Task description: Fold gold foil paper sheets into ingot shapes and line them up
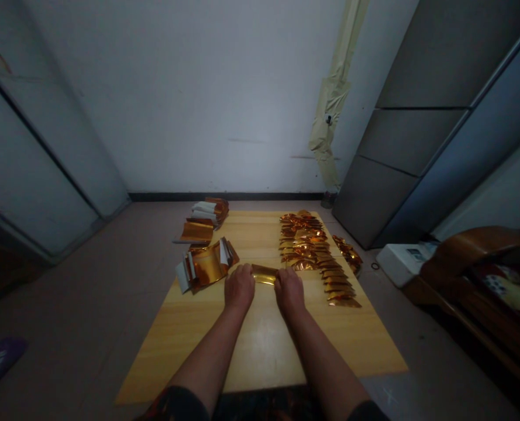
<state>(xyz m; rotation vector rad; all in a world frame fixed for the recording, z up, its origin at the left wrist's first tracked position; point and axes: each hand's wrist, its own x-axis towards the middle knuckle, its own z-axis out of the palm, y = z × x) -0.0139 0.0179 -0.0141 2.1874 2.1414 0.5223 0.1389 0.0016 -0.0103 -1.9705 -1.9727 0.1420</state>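
Worktop (pixel 264 362), lt. wood. On it: curled gold sheets (pixel 209 266); 2nd sheet pile (pixel 199 231) just behind them; folded gold pcs. (pixel 304 237) in rows, R of them.

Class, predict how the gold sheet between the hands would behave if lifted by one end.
The gold sheet probably feels light, as it looks thin. It may droop or bend easily, since similar sheets nearby curl. Its glossy surface might be slippery.

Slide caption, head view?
Left hand and right hand hold opposite ends of a gold rectangular foil piece over a yellowish rectangular wooden table.
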